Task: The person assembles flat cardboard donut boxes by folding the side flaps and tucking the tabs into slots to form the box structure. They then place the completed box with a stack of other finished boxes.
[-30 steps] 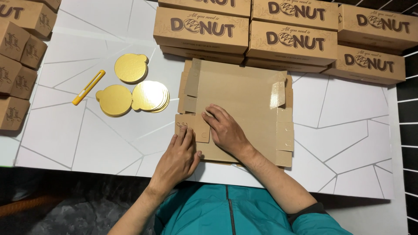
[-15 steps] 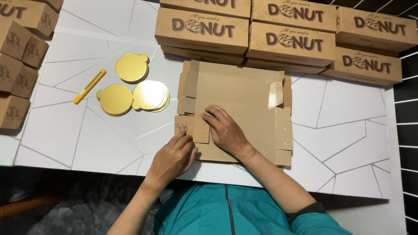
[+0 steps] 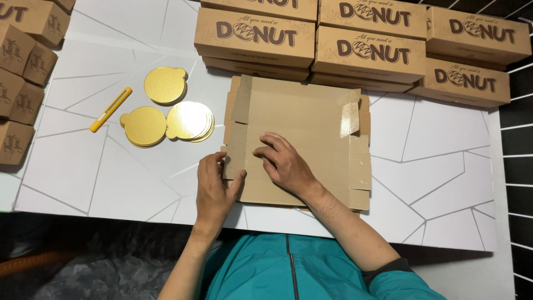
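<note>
A flat, unfolded cardboard box blank (image 3: 300,144) lies on the white bench (image 3: 444,183) right in front of me, its flaps spread out at both sides. My left hand (image 3: 214,191) grips the blank's near left flap, thumb on top and fingers curled around its edge. My right hand (image 3: 286,164) rests open on the middle panel just beside it, fingers spread and pressing down on the cardboard. Beyond the blank, touching its far edge, stand stacked long brown boxes (image 3: 355,39) in a row. To the left lie round gold cake boards (image 3: 166,114), some overlapping, with a yellow utility knife (image 3: 111,109) near them. More small brown boxes (image 3: 22,72) are piled at the bench's left edge.
</note>
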